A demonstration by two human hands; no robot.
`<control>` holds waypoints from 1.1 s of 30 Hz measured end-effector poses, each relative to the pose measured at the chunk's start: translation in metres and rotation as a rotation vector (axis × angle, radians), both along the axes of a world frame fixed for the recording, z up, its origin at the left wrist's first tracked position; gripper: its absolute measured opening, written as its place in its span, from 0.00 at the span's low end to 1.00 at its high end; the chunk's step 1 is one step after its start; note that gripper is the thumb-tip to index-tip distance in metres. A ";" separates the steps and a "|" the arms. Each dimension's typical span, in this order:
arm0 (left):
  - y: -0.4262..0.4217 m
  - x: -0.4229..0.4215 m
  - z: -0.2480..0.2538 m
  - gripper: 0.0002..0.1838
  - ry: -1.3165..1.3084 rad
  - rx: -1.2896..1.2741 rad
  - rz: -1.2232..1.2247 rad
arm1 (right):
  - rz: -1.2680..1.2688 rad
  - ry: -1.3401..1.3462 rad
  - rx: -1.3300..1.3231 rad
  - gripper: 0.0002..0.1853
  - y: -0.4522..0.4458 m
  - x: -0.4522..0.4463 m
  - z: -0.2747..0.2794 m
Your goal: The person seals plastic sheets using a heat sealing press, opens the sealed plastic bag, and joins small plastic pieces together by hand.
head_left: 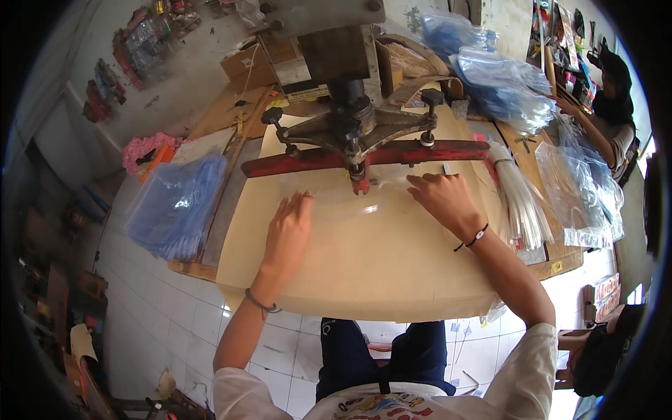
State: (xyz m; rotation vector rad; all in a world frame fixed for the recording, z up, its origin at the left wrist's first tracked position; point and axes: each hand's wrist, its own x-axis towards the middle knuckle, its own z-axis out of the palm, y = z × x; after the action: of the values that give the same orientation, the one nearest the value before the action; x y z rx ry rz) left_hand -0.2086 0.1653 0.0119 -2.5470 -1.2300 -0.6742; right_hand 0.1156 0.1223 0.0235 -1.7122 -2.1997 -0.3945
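A clear plastic sheet (pixel 350 204) lies on the tan board (pixel 364 259), under the red bar (pixel 294 162) of a press machine (pixel 353 115). At the sheet's left edge, my left hand (pixel 290 222) is closed, its fingers together and bent down onto the plastic. My right hand (pixel 448 199) has curled fingers and pinches the sheet's right side, just below the bar. Glare makes the sheet's outline hard to follow. Both hands are below the bar's front edge and apart from it.
Bluish plastic sleeves (pixel 178 203) are stacked at the left. A bundle of clear strips (pixel 521 199) lies right of the board, with plastic bags (pixel 504 84) behind and more bags (pixel 581 189) farther right. Another person (pixel 612 105) is at the far right. The wooden table edge (pixel 192 269) shows.
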 end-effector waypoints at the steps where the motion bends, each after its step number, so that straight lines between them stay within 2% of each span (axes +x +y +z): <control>1: -0.001 0.000 0.006 0.18 -0.021 -0.057 0.014 | 0.013 -0.005 0.022 0.10 0.003 0.000 -0.005; 5: 0.011 -0.019 0.005 0.21 -0.024 -0.125 -0.056 | 0.094 -0.017 0.109 0.10 0.012 -0.005 -0.019; 9: 0.010 -0.034 0.009 0.22 0.000 -0.159 -0.006 | 0.175 0.010 0.173 0.13 0.015 -0.017 -0.017; 12: -0.008 -0.040 0.008 0.21 0.029 -0.132 0.029 | 0.194 0.023 0.234 0.12 0.014 -0.021 -0.016; 15: -0.041 -0.044 0.013 0.19 0.067 -0.098 0.040 | 0.317 0.105 0.304 0.11 0.014 -0.021 -0.013; 17: -0.072 -0.037 0.028 0.17 0.084 -0.135 0.057 | 0.361 0.208 0.258 0.10 0.013 -0.020 -0.004; 19: -0.099 -0.033 0.034 0.15 0.080 -0.205 -0.004 | 0.346 0.319 0.125 0.09 0.007 -0.017 0.004; 23: -0.134 -0.013 0.053 0.14 0.049 -0.406 -0.198 | 0.433 0.486 0.033 0.08 0.002 -0.012 0.009; 27: -0.134 0.001 0.057 0.15 -0.100 -0.596 -0.528 | 0.522 0.467 -0.177 0.08 0.002 -0.001 0.016; 30: -0.118 0.002 0.072 0.14 -0.182 -0.600 -0.341 | 0.546 0.468 -0.292 0.07 0.005 0.006 0.023; 31: -0.108 0.002 0.072 0.14 -0.386 -0.739 -0.261 | 0.554 0.461 -0.306 0.06 0.006 0.009 0.023; 33: -0.082 -0.002 0.075 0.16 -0.455 -0.861 -0.045 | 0.566 0.471 -0.345 0.06 0.008 0.011 0.026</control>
State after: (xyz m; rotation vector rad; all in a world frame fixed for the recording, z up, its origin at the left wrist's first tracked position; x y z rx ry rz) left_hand -0.2110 0.0836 0.0869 -3.2039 -1.9553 -0.9194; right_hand 0.1270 0.1301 0.0498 -1.0760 -2.3239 0.4992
